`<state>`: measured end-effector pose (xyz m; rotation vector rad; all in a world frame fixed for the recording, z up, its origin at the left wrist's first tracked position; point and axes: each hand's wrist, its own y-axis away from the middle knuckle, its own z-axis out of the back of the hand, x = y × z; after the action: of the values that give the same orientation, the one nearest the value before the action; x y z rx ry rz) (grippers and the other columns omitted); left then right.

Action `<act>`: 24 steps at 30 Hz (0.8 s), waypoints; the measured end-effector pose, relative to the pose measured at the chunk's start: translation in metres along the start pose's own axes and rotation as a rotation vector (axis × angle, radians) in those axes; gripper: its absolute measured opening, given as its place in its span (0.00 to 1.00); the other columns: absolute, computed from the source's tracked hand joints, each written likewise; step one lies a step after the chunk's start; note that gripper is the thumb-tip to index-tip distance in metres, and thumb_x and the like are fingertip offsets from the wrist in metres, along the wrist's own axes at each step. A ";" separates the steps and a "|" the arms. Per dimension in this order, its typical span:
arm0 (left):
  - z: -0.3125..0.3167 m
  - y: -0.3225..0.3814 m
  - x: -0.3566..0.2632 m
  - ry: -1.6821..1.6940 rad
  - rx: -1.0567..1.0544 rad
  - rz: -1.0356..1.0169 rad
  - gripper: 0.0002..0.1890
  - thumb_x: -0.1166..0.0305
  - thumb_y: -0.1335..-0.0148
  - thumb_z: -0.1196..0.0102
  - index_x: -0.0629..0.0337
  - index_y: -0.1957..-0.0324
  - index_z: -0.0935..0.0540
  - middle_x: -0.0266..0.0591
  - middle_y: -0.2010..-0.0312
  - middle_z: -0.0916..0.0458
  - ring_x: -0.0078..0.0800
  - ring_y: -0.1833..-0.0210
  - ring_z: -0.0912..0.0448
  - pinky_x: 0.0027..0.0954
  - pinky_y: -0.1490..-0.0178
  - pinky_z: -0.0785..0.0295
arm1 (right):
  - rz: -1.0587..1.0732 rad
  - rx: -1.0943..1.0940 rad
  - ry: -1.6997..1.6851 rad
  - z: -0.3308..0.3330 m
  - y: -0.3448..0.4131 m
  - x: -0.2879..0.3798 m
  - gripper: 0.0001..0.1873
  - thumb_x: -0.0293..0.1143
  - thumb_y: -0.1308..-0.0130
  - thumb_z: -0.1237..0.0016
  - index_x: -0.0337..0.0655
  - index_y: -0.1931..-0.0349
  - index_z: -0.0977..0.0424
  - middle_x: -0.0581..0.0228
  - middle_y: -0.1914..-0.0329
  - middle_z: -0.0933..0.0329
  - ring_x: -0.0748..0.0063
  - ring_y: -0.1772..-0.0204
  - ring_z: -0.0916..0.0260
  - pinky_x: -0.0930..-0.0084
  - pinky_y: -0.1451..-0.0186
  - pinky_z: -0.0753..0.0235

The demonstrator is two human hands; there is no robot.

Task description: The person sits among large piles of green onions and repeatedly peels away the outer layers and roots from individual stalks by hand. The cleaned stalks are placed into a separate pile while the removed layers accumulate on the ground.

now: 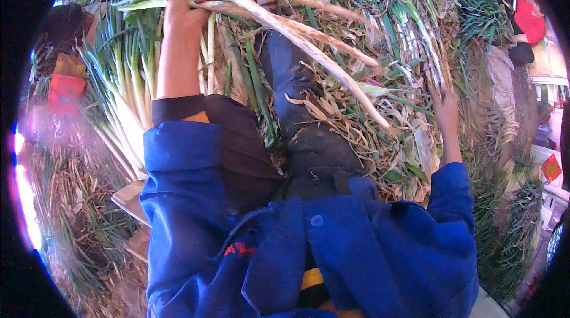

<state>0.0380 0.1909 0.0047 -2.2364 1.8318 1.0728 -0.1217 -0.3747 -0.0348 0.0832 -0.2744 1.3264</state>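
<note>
Several long green onions (307, 42) with brown outer skins are gripped in my left hand (185, 11), near where the stalks turn green. Their root ends point down to the right, over my outstretched leg. My right hand (445, 104) is at the lower, root end of more unpeeled green onions (429, 46) lying on the right; its fingers are around or against the stalks. Left of my left forearm stands a bundle of green onions with clean white stems (133, 95).
Dry husks and leaves (378, 158) cover the ground around my legs. Wooden boards (133, 202) lie at my left side. A person in red (527, 22) is at the upper right, and another person (67, 24) is at the upper left. Onion heaps (507, 233) lie at the lower right.
</note>
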 end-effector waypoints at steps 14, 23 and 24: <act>-0.058 0.078 0.084 -0.097 0.460 0.419 0.11 0.66 0.41 0.46 0.61 0.60 0.27 0.41 0.67 0.24 0.32 0.71 0.27 0.27 0.78 0.34 | 0.554 0.452 -0.466 0.033 0.023 0.239 0.19 0.30 0.48 0.48 0.29 0.58 0.35 0.54 0.77 0.27 0.59 0.76 0.27 0.64 0.70 0.27; -0.063 0.098 0.131 -0.364 0.837 0.368 0.50 0.30 0.56 0.52 0.54 0.38 0.41 0.45 0.40 0.37 0.48 0.38 0.38 0.64 0.41 0.45 | 0.012 1.079 -1.773 0.056 0.050 0.179 0.18 0.32 0.45 0.50 0.30 0.58 0.35 0.66 0.83 0.34 0.81 0.88 0.39 0.84 0.87 0.39; -0.066 0.099 0.138 -0.387 0.781 0.365 0.51 0.28 0.57 0.56 0.54 0.37 0.42 0.45 0.39 0.37 0.48 0.37 0.39 0.66 0.41 0.46 | -0.012 1.149 -1.898 0.053 0.053 0.177 0.19 0.33 0.45 0.49 0.29 0.57 0.36 0.66 0.84 0.35 0.80 0.88 0.40 0.84 0.88 0.40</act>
<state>-0.0109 0.0159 0.0166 -1.2069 2.0264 0.5875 -0.1427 -0.2055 0.0551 2.3288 -1.0107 0.8200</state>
